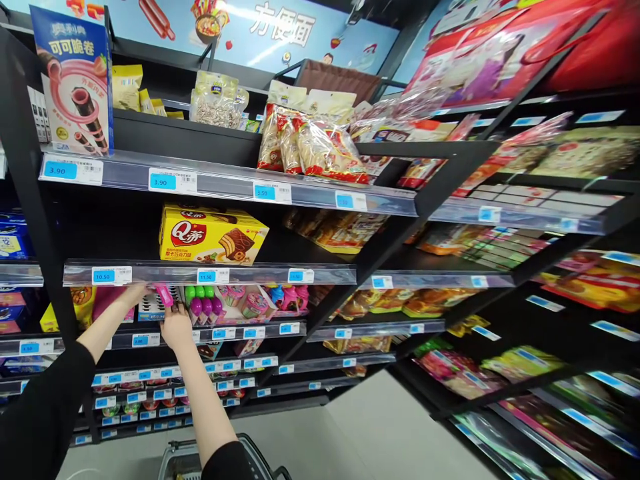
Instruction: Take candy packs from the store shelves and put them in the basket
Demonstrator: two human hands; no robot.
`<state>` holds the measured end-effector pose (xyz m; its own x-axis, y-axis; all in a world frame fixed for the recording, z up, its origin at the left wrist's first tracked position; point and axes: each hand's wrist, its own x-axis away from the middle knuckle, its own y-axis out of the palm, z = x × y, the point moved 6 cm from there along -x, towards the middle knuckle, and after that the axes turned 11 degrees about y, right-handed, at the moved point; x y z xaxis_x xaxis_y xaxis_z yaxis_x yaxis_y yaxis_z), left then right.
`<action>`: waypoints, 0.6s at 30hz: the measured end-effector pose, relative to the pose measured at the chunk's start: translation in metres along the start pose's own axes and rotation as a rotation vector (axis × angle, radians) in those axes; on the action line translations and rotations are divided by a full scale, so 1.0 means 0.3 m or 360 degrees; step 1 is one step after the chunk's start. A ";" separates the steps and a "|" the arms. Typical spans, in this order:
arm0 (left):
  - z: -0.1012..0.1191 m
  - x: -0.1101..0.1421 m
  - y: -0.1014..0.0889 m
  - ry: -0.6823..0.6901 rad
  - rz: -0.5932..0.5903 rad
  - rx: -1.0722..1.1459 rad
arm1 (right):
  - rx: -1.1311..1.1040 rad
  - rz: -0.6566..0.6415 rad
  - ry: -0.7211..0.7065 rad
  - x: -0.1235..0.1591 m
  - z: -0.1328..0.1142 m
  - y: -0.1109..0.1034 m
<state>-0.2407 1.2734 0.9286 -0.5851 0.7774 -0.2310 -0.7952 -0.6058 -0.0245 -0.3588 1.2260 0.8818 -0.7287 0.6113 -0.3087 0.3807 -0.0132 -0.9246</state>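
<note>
Bright pink, glossy in appearance, the item (163,295) is small, narrow and elongated; pale marks show on its face, too small to read. Its long axis is oblique: the upper end points left toward the left hand (139,291), the lower end points down and right toward the right hand (176,323). Which end is the front cannot be determined.

Location: just below the shelf edge carrying the yellow box (213,235), in front of the white-and-blue display box (151,315). The green and purple egg-shaped pieces (202,306) are immediately to the right.

Grip state, left hand: fingertips at the upper end of the item; finger closure cannot be determined. Grip state, right hand: fingers bent, at the lower end; whether they pinch the item or only touch it cannot be determined.
</note>
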 end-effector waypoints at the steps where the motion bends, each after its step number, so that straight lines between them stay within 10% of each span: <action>1: -0.003 0.024 0.004 -0.0021 0.0033 0.0080 | -0.0038 0.0032 -0.0034 0.016 -0.002 -0.010; 10: -0.036 0.402 0.035 -0.0378 0.0160 0.0557 | -0.0574 0.0162 0.0236 0.369 0.075 -0.157; 18: 0.005 0.608 0.168 -0.0407 0.0299 0.0524 | -0.0752 0.0163 0.0283 0.599 -0.077 -0.264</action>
<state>-0.3876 1.3850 0.8868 -0.7117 0.7009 0.0464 -0.6555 -0.6864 0.3148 -0.5067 1.3553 0.9046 -0.5816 0.7514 -0.3117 0.6908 0.2538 -0.6770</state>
